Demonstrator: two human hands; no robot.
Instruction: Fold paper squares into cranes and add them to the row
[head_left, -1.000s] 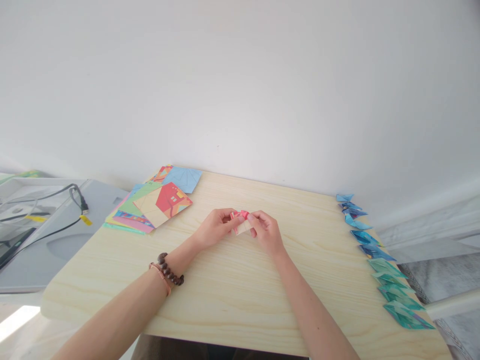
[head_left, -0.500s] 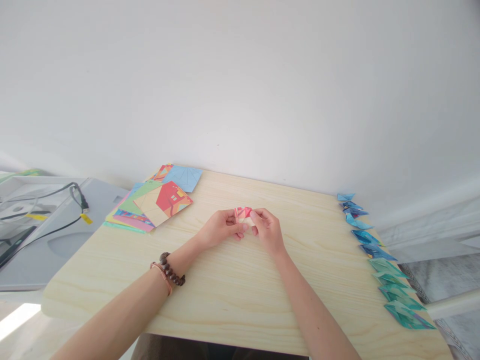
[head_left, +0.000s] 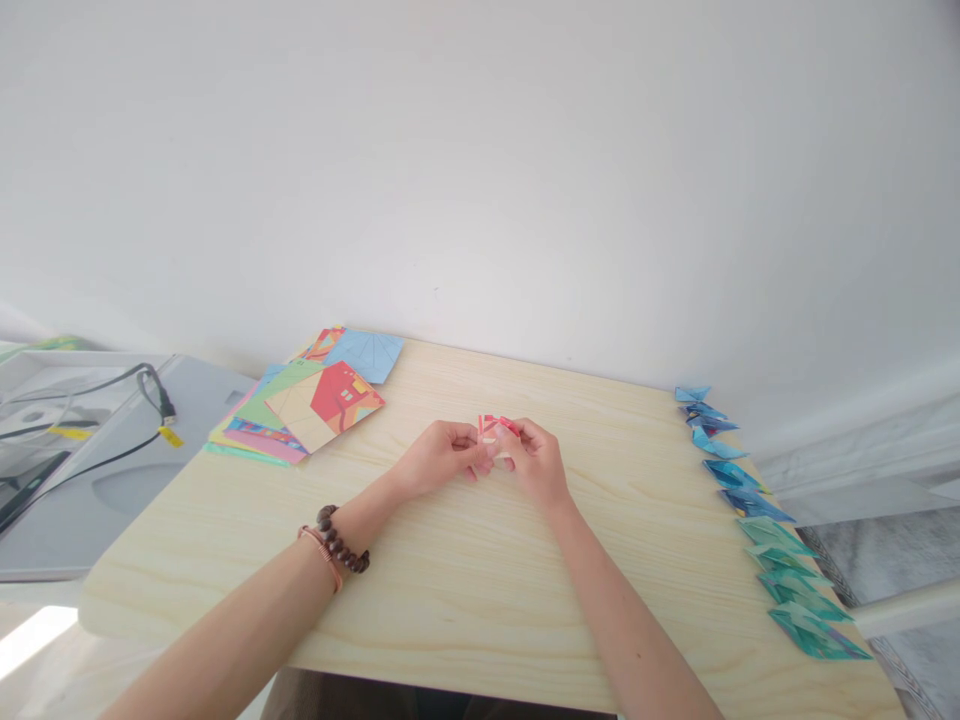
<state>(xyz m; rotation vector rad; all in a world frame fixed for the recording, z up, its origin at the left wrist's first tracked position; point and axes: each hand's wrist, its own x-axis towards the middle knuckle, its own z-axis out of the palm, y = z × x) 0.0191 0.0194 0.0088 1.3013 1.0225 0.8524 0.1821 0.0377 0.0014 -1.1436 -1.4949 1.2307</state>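
A small folded piece of red and cream origami paper (head_left: 489, 426) is held between my hands above the middle of the wooden table (head_left: 465, 580). My left hand (head_left: 441, 458) pinches its left side, with the thumb in front. From the right, my right hand (head_left: 538, 462) grips the other side, its thumb laid across the front face near the left fingertips. The fingers hide much of the paper, so its exact folded shape cannot be made out. A dark beaded bracelet (head_left: 341, 540) and a copper-coloured band circle my left wrist.
Patterned origami sheets (head_left: 330, 405) lie in a loose pile at the back left, a blue sheet (head_left: 367, 352) among them. Several folded blue and green paper pieces (head_left: 742, 475) line the right edge. Left of the table sits a grey-white case (head_left: 142, 480) with black cables (head_left: 154, 390).
My right thumb has slid leftward across the paper, closer to my left fingertips. The paper's red part has turned slightly, and less of the paper shows.
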